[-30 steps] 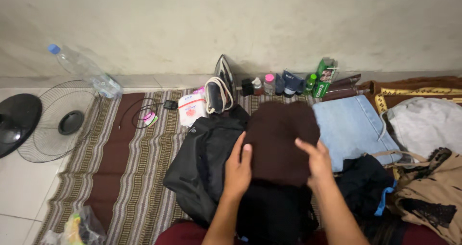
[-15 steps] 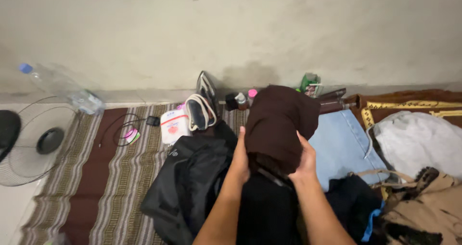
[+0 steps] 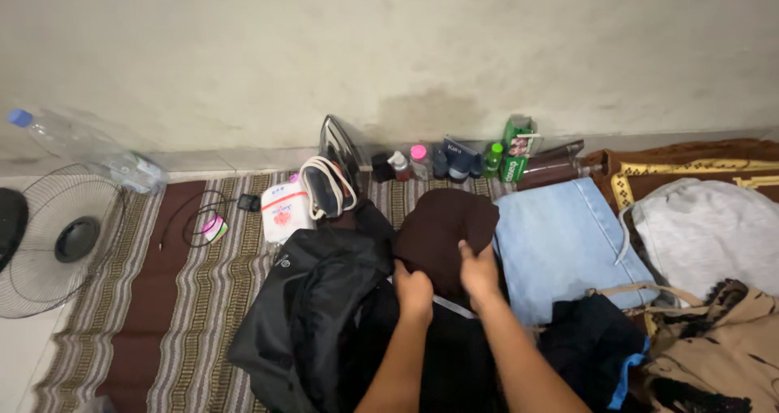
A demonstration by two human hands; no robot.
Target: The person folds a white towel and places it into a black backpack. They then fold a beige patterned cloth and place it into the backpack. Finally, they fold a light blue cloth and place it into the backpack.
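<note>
A folded dark brown cloth sits partly inside the mouth of a black bag on a striped mat. My left hand presses on the cloth's lower left edge with fingers curled over it. Beside it, my right hand grips the lower right edge. Both forearms reach up from the bottom of the view.
Folded light blue jeans lie right of the bag, with a grey garment, a tan patterned bag and dark clothes. An iron, small bottles, a white packet, a fan grille and a plastic bottle line the wall.
The brown cloth was lifted up in both hands, then lowered and pushed down toward the bag's opening. My hands slid closer together at its lower edge. The view shifted slightly.
</note>
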